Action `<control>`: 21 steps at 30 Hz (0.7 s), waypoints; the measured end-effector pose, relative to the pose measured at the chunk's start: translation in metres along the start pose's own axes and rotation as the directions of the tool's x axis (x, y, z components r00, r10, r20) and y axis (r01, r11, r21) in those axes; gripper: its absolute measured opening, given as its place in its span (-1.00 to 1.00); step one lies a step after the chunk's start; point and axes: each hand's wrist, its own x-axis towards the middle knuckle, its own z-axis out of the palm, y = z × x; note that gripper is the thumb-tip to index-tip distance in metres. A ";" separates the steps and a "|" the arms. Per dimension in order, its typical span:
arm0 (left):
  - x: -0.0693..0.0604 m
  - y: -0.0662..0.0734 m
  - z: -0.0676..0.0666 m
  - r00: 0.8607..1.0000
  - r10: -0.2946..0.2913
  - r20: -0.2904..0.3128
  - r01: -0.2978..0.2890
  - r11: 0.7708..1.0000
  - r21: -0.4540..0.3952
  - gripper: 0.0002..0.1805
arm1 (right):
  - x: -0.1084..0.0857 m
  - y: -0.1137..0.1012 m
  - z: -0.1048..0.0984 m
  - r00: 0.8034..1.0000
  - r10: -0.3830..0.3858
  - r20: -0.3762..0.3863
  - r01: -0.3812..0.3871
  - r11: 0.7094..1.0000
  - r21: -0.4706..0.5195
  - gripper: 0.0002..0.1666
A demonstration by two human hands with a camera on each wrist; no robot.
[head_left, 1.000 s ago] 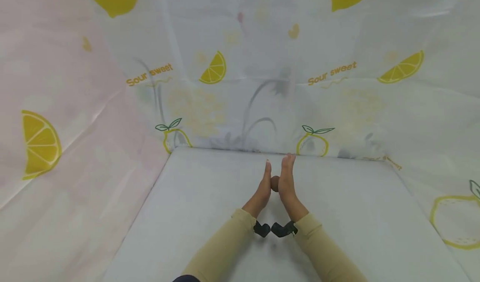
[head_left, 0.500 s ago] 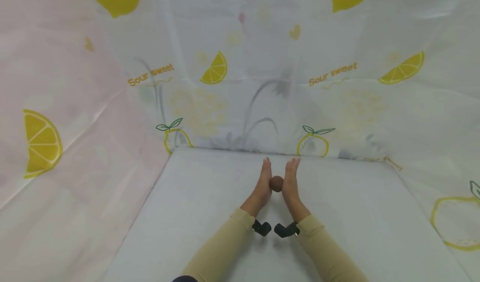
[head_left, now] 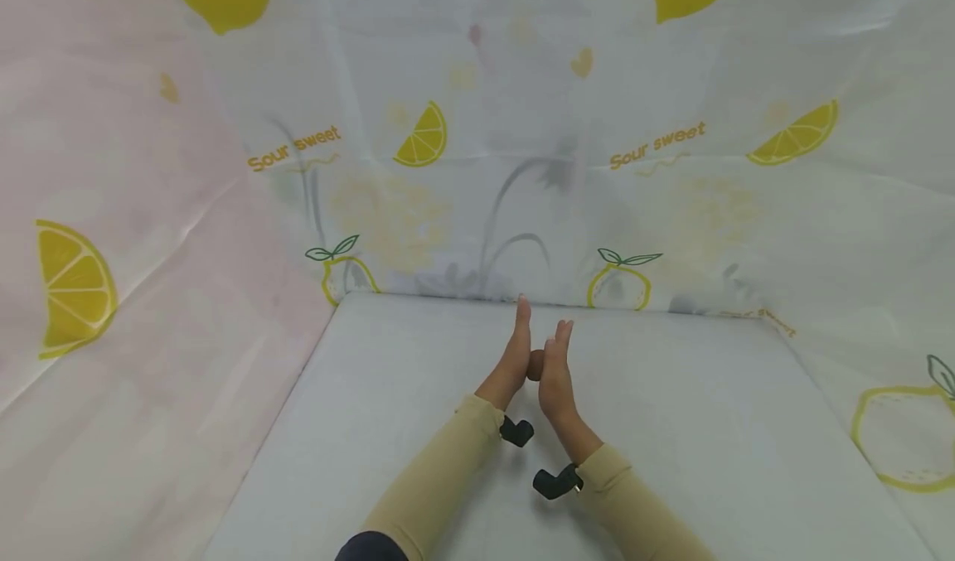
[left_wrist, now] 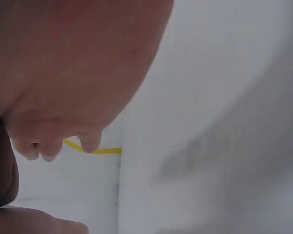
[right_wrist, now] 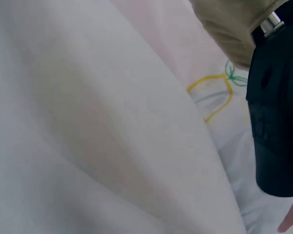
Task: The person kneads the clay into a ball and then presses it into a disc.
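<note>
A small brown ball (head_left: 535,365) is pressed between two facing palms above the white tabletop, seen in the head view. My left hand (head_left: 512,358) touches its left side, fingers straight and pointing away from me. On its other side lies my right hand (head_left: 555,383), also straight-fingered and set a little nearer to me. In the left wrist view a palm (left_wrist: 83,63) fills the top left, with part of the dark ball (left_wrist: 1,165) below it at the left edge. The right wrist view shows only a fingertip (right_wrist: 292,214) in its lower right corner.
The white tabletop (head_left: 403,362) spreads around both arms. Lemon-printed sheeting (head_left: 477,130) rises behind it and along both sides. Black wrist cameras sit on both wrists, the left one (head_left: 516,431) farther forward than the right one (head_left: 558,482).
My left hand has slid forward while my right hand has drawn back toward me. The ball stays between the palms, showing less now than half a second ago, and has shifted slightly left.
</note>
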 end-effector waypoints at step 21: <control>-0.016 -0.029 0.008 0.993 0.062 0.099 -0.066 0.997 0.037 -0.01 | 0.008 -0.053 -0.020 0.993 0.115 -0.013 -0.113 0.989 0.093 -0.18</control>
